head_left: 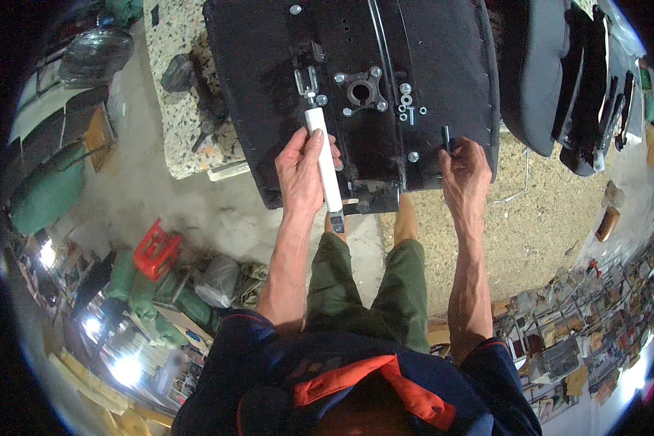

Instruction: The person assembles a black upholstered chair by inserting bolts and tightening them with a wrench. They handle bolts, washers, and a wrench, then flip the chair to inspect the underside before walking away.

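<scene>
My left hand (302,171) grips a white-handled wrench (324,163) whose metal head sits on a bolt on the underside of a black chair seat (269,109) lying upside down. A black metal mounting plate (361,91) with a round centre hole is on the seat, with bolts and washers (407,102) beside it. My right hand (463,171) rests on the seat's right part and pinches a small black hex key (446,136) standing on it.
The seat lies across a speckled stone slab (174,87) and a sandy floor (545,218). A black chair back (545,73) lies at the upper right. A red plastic stool (156,251) and green sacks (47,192) stand at the left. Shelves of goods fill the lower right.
</scene>
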The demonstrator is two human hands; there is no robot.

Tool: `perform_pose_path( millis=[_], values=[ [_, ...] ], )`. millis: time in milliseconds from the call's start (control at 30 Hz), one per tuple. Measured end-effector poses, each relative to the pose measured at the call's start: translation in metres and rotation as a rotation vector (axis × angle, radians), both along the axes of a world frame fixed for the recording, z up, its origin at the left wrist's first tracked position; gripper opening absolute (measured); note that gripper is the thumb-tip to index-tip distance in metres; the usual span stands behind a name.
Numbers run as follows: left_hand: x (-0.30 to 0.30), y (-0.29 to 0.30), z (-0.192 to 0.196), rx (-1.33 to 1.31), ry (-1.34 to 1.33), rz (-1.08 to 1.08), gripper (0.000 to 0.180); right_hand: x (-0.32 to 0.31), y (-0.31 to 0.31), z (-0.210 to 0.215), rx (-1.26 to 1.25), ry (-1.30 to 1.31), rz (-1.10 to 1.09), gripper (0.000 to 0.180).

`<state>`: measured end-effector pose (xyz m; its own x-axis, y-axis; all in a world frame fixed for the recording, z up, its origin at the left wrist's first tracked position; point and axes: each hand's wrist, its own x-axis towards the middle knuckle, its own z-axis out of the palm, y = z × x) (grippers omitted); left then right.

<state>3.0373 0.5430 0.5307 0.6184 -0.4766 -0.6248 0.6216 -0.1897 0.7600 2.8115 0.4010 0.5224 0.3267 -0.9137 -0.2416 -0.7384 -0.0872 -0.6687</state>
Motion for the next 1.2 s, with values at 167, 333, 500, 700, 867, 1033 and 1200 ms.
perform_pose_path(
  millis=[167, 333, 500, 700, 867, 1033, 1200],
  values=[
    [-0.003, -0.001, 0.004, 0.077, -0.047, -0.01, 0.023, 0.004, -0.006, -0.003, 0.009, -0.01, -0.005, 0.026],
    [-0.016, 0.003, 0.011, 0.068, -0.034, 0.025, 0.026, 0.004, -0.013, -0.008, -0.003, -0.039, 0.024, 0.022],
    [-0.014, -0.011, 0.004, 0.051, -0.063, 0.035, 0.026, 0.001, -0.018, -0.009, 0.025, -0.012, 0.056, 0.017],
    [-0.003, -0.023, 0.001, 0.084, -0.053, 0.068, 0.026, 0.01, -0.025, 0.004, 0.067, -0.064, 0.011, 0.011],
    [0.005, -0.03, -0.008, 0.073, -0.101, 0.047, 0.028, 0.058, -0.045, 0.015, 0.125, -0.358, 0.126, 0.007],
    [0.008, -0.035, -0.015, 0.036, -0.082, 0.082, 0.027, 0.141, -0.077, 0.003, -0.068, -0.407, 0.391, 0.013],
    [0.008, -0.034, -0.015, 0.015, -0.054, 0.109, 0.026, 0.192, -0.086, -0.018, -0.116, -0.246, 0.593, 0.016]
  ],
)
